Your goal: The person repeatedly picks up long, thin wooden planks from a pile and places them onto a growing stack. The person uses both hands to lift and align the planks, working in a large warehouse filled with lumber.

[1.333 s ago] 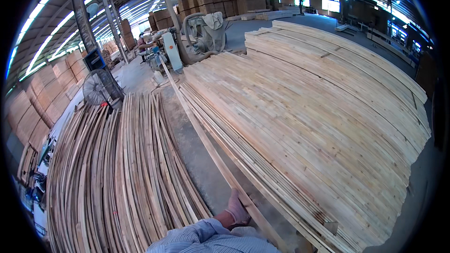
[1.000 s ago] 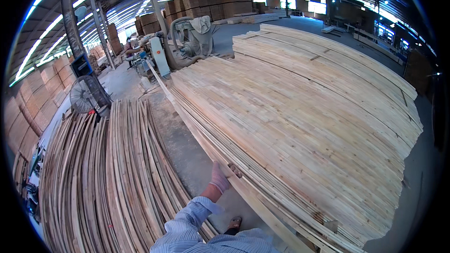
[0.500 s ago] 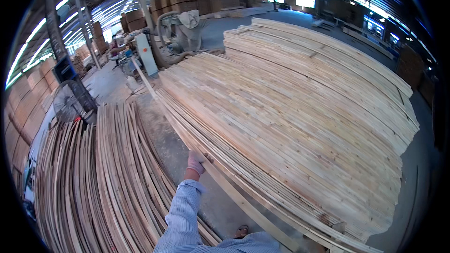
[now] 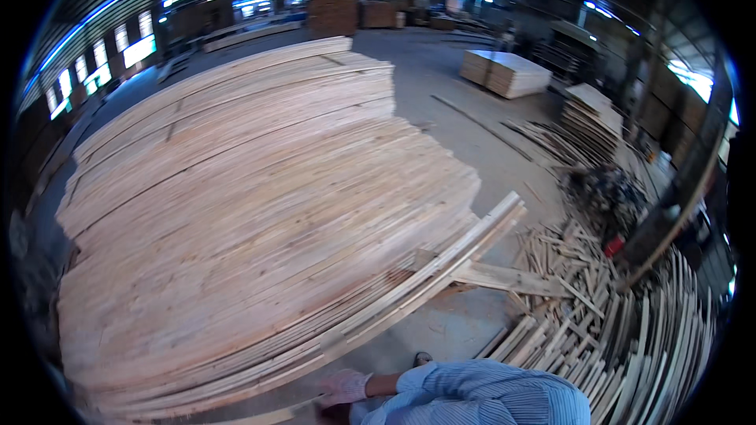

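At the lower edge, my right hand (image 4: 344, 387) in a pale pinkish glove reaches leftward from a blue striped sleeve. Motion smears its fingers, so their closing does not show. Just beneath it, darker and partly cut off, my left hand (image 4: 335, 412) is at the end of a long thin wooden strip (image 4: 276, 415), which it appears to grip. Beyond both hands lies a broad stack of pale boards (image 4: 268, 228). Loose long strips (image 4: 370, 323) run along its near side, and their ends jut past the stack at the right.
Scrap wood (image 4: 559, 260) is heaped at right beside a leaning post (image 4: 669, 197). Many narrow strips (image 4: 661, 346) lie at lower right. A low board stack (image 4: 505, 73) and a tilted pile (image 4: 592, 122) stand farther back. My shoe (image 4: 423, 359) shows on the grey floor.
The view has swung right, so the stack now sits at left and the scrap heap has come into sight. The machine and fan have left view. My hands are now at the lower edge.
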Available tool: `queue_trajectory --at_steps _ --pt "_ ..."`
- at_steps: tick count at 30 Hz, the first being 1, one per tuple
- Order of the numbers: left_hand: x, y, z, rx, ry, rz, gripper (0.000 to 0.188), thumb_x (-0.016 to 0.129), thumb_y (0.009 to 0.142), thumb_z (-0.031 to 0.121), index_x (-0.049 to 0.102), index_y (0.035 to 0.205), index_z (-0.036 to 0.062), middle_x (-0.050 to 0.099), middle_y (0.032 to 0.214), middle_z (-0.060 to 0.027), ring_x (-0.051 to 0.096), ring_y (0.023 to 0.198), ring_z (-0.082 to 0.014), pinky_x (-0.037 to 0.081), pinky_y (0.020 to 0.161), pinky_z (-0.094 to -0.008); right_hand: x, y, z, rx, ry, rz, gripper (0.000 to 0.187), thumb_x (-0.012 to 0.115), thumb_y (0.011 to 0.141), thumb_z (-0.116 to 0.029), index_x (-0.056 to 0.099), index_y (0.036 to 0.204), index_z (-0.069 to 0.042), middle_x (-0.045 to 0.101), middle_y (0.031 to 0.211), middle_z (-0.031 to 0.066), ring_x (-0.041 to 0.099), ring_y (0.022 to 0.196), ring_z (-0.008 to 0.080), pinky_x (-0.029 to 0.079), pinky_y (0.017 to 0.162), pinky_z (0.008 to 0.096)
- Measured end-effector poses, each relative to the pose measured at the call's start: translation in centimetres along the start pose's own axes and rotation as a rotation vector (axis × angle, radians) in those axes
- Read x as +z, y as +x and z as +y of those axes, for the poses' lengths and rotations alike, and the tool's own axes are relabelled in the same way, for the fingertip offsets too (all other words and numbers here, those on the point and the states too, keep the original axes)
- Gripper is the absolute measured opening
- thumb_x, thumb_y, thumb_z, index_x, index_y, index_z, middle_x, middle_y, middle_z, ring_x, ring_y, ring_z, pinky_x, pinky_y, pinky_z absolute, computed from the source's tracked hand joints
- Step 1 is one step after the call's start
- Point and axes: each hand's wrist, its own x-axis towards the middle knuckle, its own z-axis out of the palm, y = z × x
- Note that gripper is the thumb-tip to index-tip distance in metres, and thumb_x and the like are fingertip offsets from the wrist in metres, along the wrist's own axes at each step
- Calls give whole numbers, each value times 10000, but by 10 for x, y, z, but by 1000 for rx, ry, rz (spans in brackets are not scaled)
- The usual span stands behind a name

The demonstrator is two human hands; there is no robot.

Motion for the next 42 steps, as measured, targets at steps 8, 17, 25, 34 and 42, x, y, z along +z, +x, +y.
queue_trajectory --at_steps 8,17,25,34,42 --pt "-90 10 19 236 529 356 365 507 954 369 655 1116 77 674 1064 -111 626 1017 -257 505 887 -439 -34 -61 148 359 -37 2 536 618 805 -480 641 1137 -60 666 1026 215 642 943 384 501 852 476" --pt "-162 -27 95 -227 1378 714 361 588 884 413 681 1106 144 692 1085 -74 608 1085 -218 389 965 -508 -8 -307 305 1229 159 -104 620 564 841 -530 679 1116 15 652 1170 233 604 1121 380 462 954 449" --pt "-186 -54 -56 -667 1854 252 421 436 939 483 629 1151 174 593 1255 -53 571 1131 -206 241 1086 -604 -66 -276 395 1306 215 -100 546 512 869 -486 697 1075 -14 647 1173 218 596 1114 386 452 967 451" --pt "18 -124 -46 -333 1530 47 360 408 987 470 537 977 134 562 959 -80 543 892 -286 413 849 -499 -6 -121 607 1343 1168 390 188 518 936 -272 598 1036 -134 571 744 34 543 683 193 433 562 347" --pt "117 -101 -23 -340 -971 1055 456 445 989 504 528 1003 57 570 883 -132 554 776 -325 479 744 -486 41 -68 701 1635 1244 959 367 548 948 -314 562 1220 -67 584 1074 100 555 1002 214 485 843 392"
